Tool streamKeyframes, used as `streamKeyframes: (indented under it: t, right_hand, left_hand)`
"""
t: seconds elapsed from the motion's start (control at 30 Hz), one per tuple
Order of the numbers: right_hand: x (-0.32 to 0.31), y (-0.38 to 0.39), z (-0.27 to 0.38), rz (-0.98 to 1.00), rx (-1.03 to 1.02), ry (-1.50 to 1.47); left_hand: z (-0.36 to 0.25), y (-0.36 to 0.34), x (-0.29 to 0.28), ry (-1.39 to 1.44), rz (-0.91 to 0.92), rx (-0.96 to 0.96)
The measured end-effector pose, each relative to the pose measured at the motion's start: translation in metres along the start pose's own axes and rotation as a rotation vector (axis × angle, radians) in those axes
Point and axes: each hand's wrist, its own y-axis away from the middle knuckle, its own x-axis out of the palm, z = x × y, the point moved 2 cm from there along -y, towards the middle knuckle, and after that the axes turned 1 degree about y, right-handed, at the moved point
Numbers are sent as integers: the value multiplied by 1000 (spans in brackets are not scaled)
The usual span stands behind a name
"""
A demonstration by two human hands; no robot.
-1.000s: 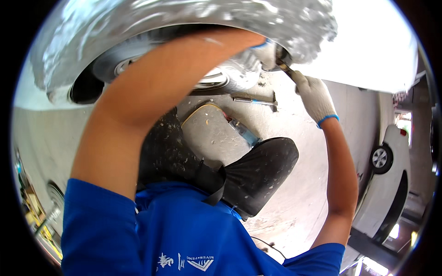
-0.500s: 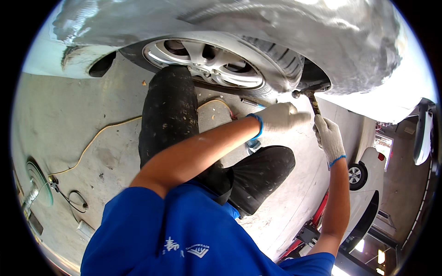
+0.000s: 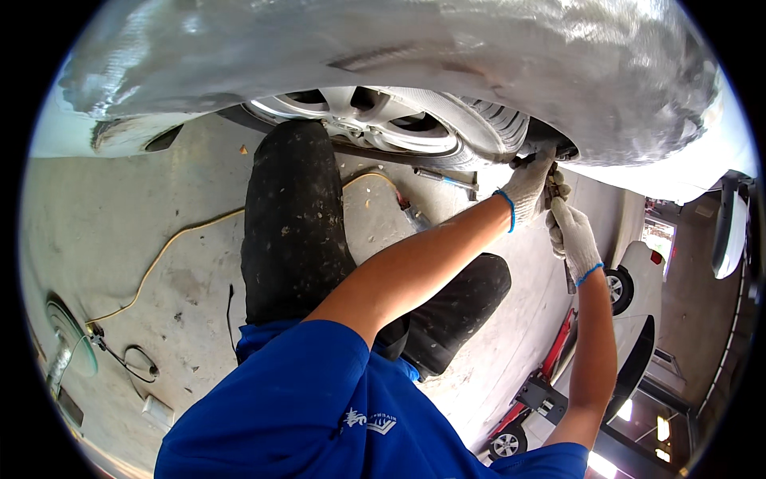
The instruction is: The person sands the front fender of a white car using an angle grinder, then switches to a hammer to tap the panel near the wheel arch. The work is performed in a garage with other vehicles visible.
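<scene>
With white knit gloves on, both my hands are at the rear edge of the wheel arch, beside the tire (image 3: 491, 124). My right hand (image 3: 576, 238) is closed round the handle of a hammer (image 3: 570, 278), whose lower end pokes out below the glove. Just above it, my left hand (image 3: 528, 185) has its fingers wrapped round the upper part of the hammer, near its head. The head is mostly hidden by the left glove and the arch. Over the hands bulges the car's bare, sanded metal fender (image 3: 511, 76).
A silver alloy wheel (image 3: 383, 124) faces my bent knee (image 3: 295, 199). On the concrete lie a hammer-like tool (image 3: 447, 179), a yellow hose (image 3: 171, 231) and a round green-rimmed disc (image 3: 68, 335). A white car (image 3: 638, 279) and a red jack-like frame (image 3: 550, 351) stand to the right.
My left hand has moved right and up from beside the hammer onto its upper part. The hammer's head has gone from plain view, and my right hand sits slightly lower.
</scene>
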Motion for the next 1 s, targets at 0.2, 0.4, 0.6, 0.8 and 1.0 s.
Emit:
streamKeyframes:
  t: [0.2,0.4,0.6,0.8,1.0]
  right_hand:
    - [22,3,-7,-144,-10,-91]
    - [64,-11,-5,-269,-42,-340]
    - [83,-36,-5,-457,-207,-399]
    - [80,-28,9,-412,-293,-326]
    - [50,-55,-22,-343,-359,-90]
  left_hand:
    - [-3,7,8,-170,-40,28]
    - [-22,-5,4,-320,47,-66]
    - [-29,-12,9,-480,38,10]
    - [-36,-10,14,-540,-30,35]
    - [-25,-20,4,-387,16,100]
